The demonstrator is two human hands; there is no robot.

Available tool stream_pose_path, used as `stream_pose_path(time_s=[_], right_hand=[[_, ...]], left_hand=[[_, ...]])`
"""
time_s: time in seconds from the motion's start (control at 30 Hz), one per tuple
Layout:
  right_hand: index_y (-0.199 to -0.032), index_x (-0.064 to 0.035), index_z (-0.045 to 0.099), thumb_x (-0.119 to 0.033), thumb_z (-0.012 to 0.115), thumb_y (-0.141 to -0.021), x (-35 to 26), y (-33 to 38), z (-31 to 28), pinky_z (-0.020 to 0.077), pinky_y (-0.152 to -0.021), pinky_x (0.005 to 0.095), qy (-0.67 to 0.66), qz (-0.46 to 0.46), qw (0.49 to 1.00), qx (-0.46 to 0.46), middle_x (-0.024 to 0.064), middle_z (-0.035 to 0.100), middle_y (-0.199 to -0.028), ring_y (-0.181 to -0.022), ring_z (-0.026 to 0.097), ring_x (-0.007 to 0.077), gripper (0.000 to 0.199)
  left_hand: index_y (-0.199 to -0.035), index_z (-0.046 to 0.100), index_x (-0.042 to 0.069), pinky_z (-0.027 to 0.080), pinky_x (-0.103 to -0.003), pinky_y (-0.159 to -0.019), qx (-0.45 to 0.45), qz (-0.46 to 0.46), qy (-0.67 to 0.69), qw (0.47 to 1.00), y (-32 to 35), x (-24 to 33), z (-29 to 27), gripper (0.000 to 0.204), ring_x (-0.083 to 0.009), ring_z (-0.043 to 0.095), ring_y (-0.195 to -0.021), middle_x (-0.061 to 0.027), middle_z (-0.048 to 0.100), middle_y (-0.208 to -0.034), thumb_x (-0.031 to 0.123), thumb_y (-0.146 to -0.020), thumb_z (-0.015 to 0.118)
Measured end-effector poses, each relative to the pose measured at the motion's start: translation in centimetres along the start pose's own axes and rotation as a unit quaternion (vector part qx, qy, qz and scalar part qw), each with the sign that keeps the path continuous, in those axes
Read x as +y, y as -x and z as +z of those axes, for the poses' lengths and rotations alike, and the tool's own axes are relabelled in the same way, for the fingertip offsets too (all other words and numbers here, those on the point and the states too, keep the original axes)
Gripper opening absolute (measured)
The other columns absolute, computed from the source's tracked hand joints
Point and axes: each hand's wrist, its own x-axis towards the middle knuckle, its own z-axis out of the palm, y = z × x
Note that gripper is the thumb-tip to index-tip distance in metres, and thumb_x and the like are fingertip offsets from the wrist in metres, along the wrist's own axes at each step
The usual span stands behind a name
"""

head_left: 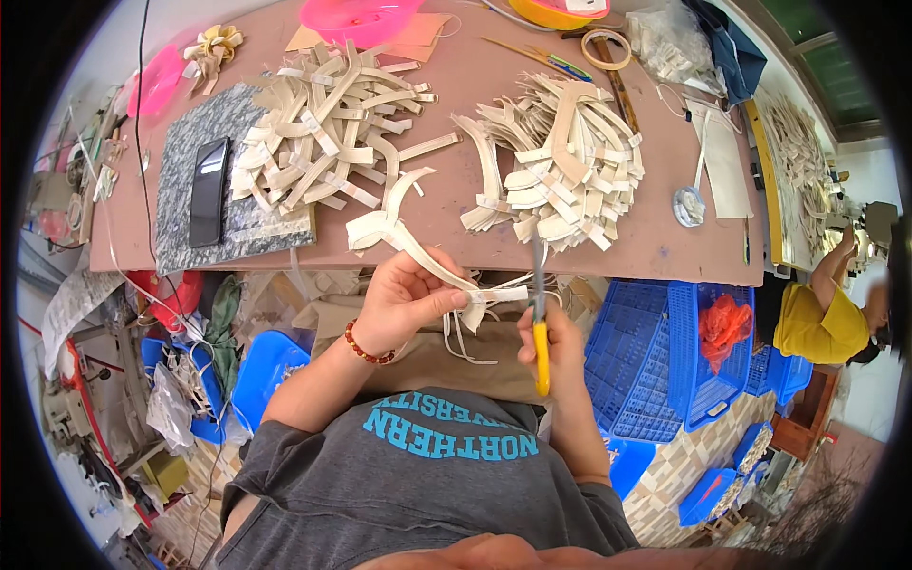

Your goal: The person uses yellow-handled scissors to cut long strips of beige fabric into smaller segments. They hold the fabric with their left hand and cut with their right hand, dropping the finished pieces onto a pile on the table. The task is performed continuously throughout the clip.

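My left hand [408, 293] pinches a cream fabric strap piece [388, 228] that forks at its far end, just past the table's front edge. Loose narrow ends dangle beneath my fingers. A pair of scissors with yellow handles [541, 356] is gripped in my right hand [562, 340], blades pointing away from me beside the strap's near end. Whether the blades touch the strap I cannot tell. Ahead of my left hand lies a loose heap of similar strap pieces [323, 128]; beyond the scissors is a second, more stacked pile [579, 157].
A dark phone [209, 192] rests on a grey speckled slab [271, 230] at the left of the brown table [442, 204]. Farther back are a pink basin [351, 21] and a tape roll [605, 49]. Blue crates [627, 356] stand lower right. A person in yellow [822, 323] works at far right.
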Motion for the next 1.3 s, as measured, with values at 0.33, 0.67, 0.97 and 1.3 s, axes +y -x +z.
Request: stream_pose_path(time_s=[0.33, 0.67, 0.97, 1.3], right_hand=[[-0.06, -0.0097, 0.041, -0.028, 0.086, -0.043, -3.4, 0.1, -0.6, 0.0375, -0.043, 0.0314, 0.323, -0.143, 0.936, -0.014, 0.0012, 0.043, -0.05, -0.044, 0.048, 0.0195, 0.052], [-0.064, -0.0102, 0.048, -0.037, 0.086, -0.039, -2.7, -0.1, -0.7, 0.0364, -0.043, 0.0315, 0.318, -0.237, 0.918, 0.008, 0.0007, 0.045, -0.053, -0.045, 0.048, 0.021, 0.053], [-0.064, -0.0084, 0.045, -0.034, 0.086, -0.038, -2.1, 1.3, -3.3, 0.0377, -0.045, 0.0295, 0.23, -0.131, 0.964, -0.016, 0.0005, 0.044, -0.053, -0.045, 0.047, 0.0194, 0.055], [-0.072, -0.0093, 0.055, -0.038, 0.085, -0.046, -2.8, 0.6, -3.5, 0.0411, -0.047, 0.0322, 0.317, -0.147, 0.935, -0.054, 0.0024, 0.05, -0.059, -0.05, 0.053, 0.0226, 0.05]], left_hand=[[-0.105, 0.053, 0.001, 0.047, -0.028, -0.08, -0.016, 0.019, -0.057, 0.998, 0.0, 0.3, 0.0, 0.024, -0.0157, 0.057, -0.09, -0.0081, 0.058, -0.095, -0.005, -0.082, 0.056], [-0.081, 0.064, 0.005, 0.042, -0.026, -0.075, -0.114, 0.083, -0.216, 0.966, -0.4, 1.3, 0.0, 0.021, -0.0138, 0.052, -0.082, -0.0048, 0.05, -0.09, -0.01, -0.075, 0.051], [-0.067, 0.058, 0.006, 0.048, -0.028, -0.072, -0.098, 0.101, -0.192, 0.971, -0.5, 1.3, -0.3, 0.016, -0.0178, 0.057, -0.08, -0.0079, 0.052, -0.09, -0.003, -0.08, 0.057], [-0.091, 0.043, 0.006, 0.051, -0.027, -0.067, -0.171, 0.142, -0.227, 0.948, -0.3, 2.0, -0.8, 0.024, -0.0171, 0.062, -0.082, -0.0112, 0.06, -0.089, -0.005, -0.081, 0.062]])
